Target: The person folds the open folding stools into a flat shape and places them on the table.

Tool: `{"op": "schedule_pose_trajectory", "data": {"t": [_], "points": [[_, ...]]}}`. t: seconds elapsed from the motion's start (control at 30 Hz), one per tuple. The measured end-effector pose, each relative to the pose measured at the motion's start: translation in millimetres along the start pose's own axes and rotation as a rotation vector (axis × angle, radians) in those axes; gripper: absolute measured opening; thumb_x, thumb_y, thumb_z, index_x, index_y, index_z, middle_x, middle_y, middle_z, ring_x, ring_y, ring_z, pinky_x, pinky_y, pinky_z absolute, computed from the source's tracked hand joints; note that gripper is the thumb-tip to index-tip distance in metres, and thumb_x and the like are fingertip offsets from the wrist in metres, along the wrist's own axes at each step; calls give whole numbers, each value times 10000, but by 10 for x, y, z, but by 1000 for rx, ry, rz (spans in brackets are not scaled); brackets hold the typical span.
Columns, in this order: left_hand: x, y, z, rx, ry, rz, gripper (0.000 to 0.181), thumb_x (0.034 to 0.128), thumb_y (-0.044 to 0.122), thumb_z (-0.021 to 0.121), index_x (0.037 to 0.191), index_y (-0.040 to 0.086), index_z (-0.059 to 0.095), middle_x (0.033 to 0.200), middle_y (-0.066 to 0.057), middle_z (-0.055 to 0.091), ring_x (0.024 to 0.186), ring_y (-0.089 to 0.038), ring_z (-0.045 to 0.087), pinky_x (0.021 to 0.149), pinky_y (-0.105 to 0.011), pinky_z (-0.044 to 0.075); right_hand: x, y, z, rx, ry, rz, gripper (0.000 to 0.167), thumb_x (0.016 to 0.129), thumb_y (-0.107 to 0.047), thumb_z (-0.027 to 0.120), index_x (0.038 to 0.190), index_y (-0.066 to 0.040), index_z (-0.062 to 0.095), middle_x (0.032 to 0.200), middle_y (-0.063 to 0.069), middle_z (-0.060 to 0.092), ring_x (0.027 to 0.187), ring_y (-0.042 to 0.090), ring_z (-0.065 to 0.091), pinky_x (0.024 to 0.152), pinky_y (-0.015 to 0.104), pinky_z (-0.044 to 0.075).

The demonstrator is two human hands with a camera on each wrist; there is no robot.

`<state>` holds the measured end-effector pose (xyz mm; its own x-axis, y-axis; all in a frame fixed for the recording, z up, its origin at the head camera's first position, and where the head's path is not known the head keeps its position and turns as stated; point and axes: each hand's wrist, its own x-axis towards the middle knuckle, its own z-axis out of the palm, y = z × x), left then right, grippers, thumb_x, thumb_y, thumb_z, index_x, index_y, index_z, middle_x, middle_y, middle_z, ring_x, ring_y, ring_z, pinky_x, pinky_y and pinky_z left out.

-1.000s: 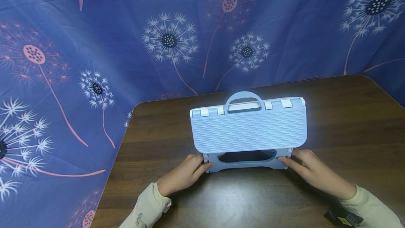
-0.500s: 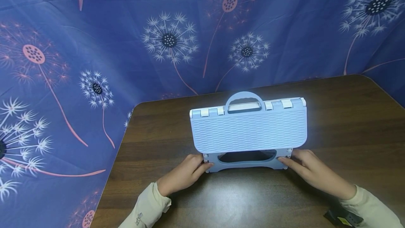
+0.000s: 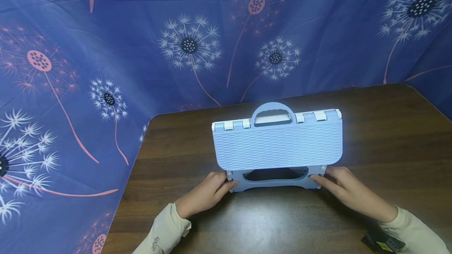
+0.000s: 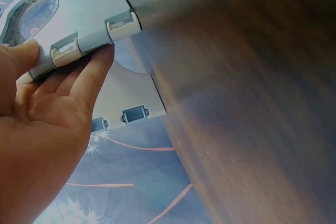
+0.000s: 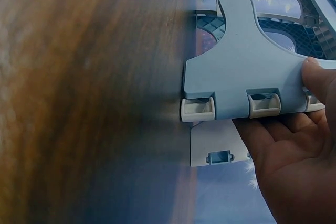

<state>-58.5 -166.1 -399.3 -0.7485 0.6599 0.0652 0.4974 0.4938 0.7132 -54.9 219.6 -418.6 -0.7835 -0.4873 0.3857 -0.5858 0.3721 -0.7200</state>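
A light blue plastic folding stool (image 3: pixel 279 144) stands on the brown table, its textured top panel sloping toward me and a curved carrying handle (image 3: pixel 272 107) sticking up at the back. My left hand (image 3: pixel 206 191) grips the left edge of the front leg panel, thumb on the front face and fingers behind. On the opposite edge, my right hand (image 3: pixel 347 187) holds the same panel (image 3: pixel 275 183) in a matching grip. White hinge pieces (image 5: pixel 265 105) line the panel's side edge in the right wrist view. Much of the stool's rear leg is hidden in the head view.
The wood-grain table (image 3: pixel 176 148) has rounded far corners. Behind it and to the left hangs a blue cloth (image 3: pixel 141 50) printed with dandelions. A small black object (image 3: pixel 383 242) with a yellow mark lies by the right sleeve.
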Motion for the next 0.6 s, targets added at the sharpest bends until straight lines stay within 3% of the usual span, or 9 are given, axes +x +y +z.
{"op": "schedule_pose_trajectory", "data": {"t": [0.37,0.6], "points": [[4,7,1,2,3,-10,223,1072,282,477,908,136,518,685,118,368,577,14,327,509,-165,325,5,-23,-12,-9,-10,18,290,916,91,629,775,-151,554,659,-181,420,565,-38,399,475,192,390],[-3,10,-6,-8,3,-9,168,1071,265,480,1081,113,550,695,113,376,581,13,337,513,-165,332,14,-40,-17,-4,-16,21,264,924,87,621,806,-144,570,661,-171,435,564,-29,415,473,196,392]]}}
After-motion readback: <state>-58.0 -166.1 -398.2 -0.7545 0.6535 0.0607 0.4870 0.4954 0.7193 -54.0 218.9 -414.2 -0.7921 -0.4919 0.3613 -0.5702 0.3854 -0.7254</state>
